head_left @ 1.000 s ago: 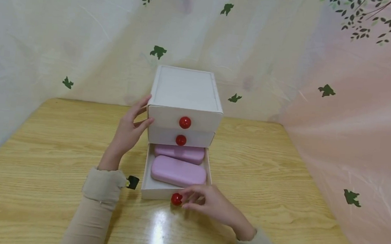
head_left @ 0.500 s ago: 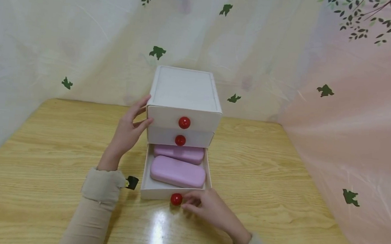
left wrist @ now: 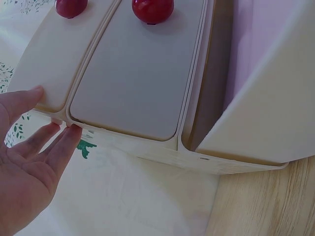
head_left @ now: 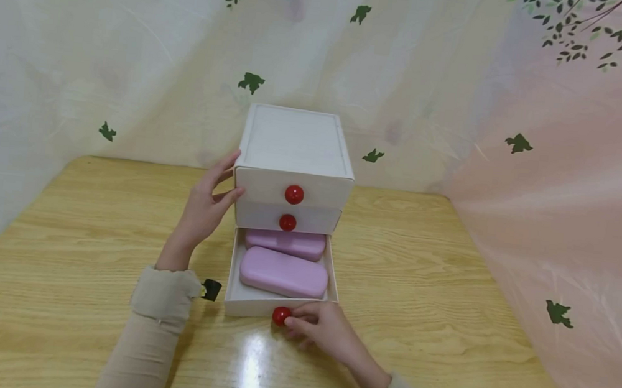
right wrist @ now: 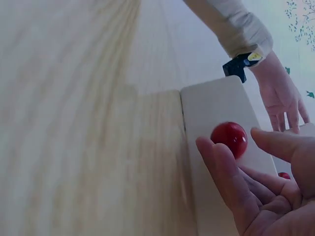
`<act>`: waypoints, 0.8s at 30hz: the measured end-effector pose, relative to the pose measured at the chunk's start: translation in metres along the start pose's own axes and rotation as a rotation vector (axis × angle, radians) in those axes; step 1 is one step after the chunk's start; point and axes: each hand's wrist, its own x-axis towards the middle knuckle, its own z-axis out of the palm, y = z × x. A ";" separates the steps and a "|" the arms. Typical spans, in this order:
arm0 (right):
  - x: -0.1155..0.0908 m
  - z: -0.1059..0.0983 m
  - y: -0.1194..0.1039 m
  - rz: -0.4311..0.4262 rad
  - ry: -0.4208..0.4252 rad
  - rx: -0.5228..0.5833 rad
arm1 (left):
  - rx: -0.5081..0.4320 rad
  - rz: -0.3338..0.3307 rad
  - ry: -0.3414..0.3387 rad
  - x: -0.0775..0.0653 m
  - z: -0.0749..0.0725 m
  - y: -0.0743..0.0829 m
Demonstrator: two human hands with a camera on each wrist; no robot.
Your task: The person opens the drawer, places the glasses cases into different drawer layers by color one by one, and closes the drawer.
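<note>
A white drawer cabinet [head_left: 295, 139] stands on the table, its bottom drawer [head_left: 252, 306] pulled out. Two purple oblong cases [head_left: 284, 273] [head_left: 289, 244] lie inside, the rear one partly hidden under the upper drawers. My left hand [head_left: 202, 212] rests at the cabinet's upper left corner. Its thumb [left wrist: 29, 98] touches the front edge and its fingers [left wrist: 64, 147] reach the side wall. At the bottom drawer's red knob [right wrist: 230, 139], my right hand [head_left: 326, 330] has its thumb and fingers on either side, fingertips right at the knob, thumb slightly apart in the right wrist view.
Two more red knobs [head_left: 294, 194] [head_left: 287, 222] mark the closed upper drawers. The wooden table [head_left: 421, 279] extends on both sides of the cabinet. A pale curtain [head_left: 175, 81] with leaf prints hangs behind, and a pink one [head_left: 578, 226] on the right.
My right hand drew slightly back from the knob, then came to it again with the thumb nearer. The left hand, cabinet and drawer look unmoved.
</note>
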 end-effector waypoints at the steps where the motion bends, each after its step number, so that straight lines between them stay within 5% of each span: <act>1: 0.000 0.001 0.001 0.008 0.000 0.034 | -0.002 -0.001 0.000 0.000 0.000 0.000; 9: 0.000 0.005 0.010 0.058 -0.014 0.255 | 0.000 -0.006 0.004 0.001 0.000 -0.002; 24: 0.002 0.013 0.016 0.124 0.006 0.436 | -0.004 0.007 0.008 0.001 0.001 -0.004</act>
